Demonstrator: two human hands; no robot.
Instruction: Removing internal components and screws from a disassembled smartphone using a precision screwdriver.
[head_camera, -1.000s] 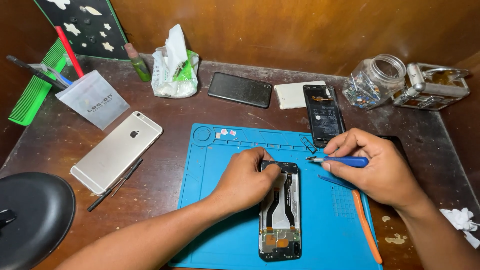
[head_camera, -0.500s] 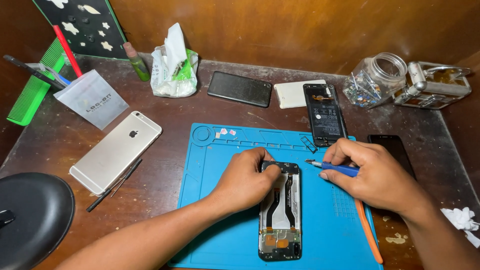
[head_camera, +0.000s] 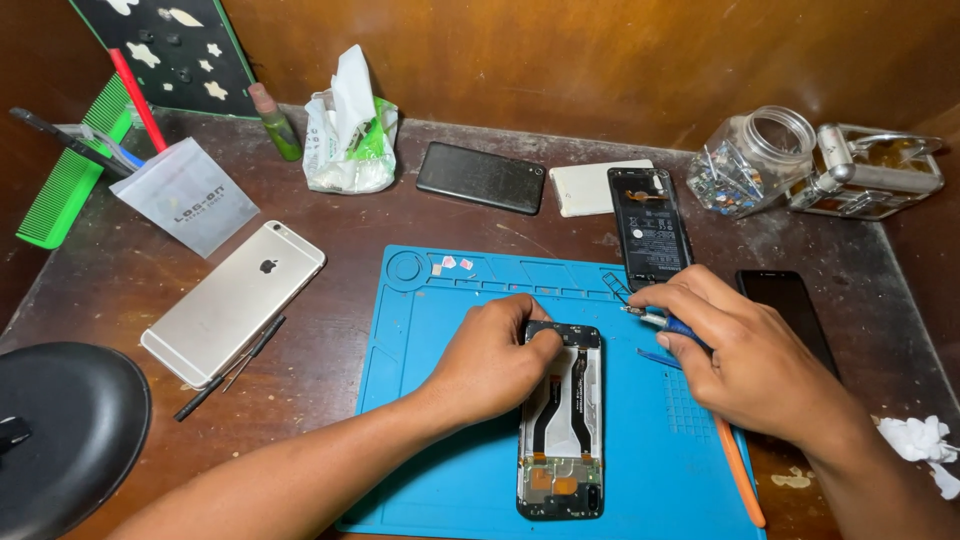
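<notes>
A dark, worn wooden surface (head_camera: 400, 230) carries a blue work mat (head_camera: 450, 460) at its middle. Left of the mat lie a silver phone (head_camera: 235, 300) face down, thin black tools (head_camera: 230, 368) and a black round dish (head_camera: 60, 430). Behind the mat lie a black phone (head_camera: 481, 177), a white phone (head_camera: 598, 187), a crumpled bag (head_camera: 347, 135), a glass jar (head_camera: 755, 160) and a green comb (head_camera: 70, 180).

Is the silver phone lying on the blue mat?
No, the silver phone lies back-up on the bare wooden table, left of the blue mat, which holds only the opened phone.
</notes>
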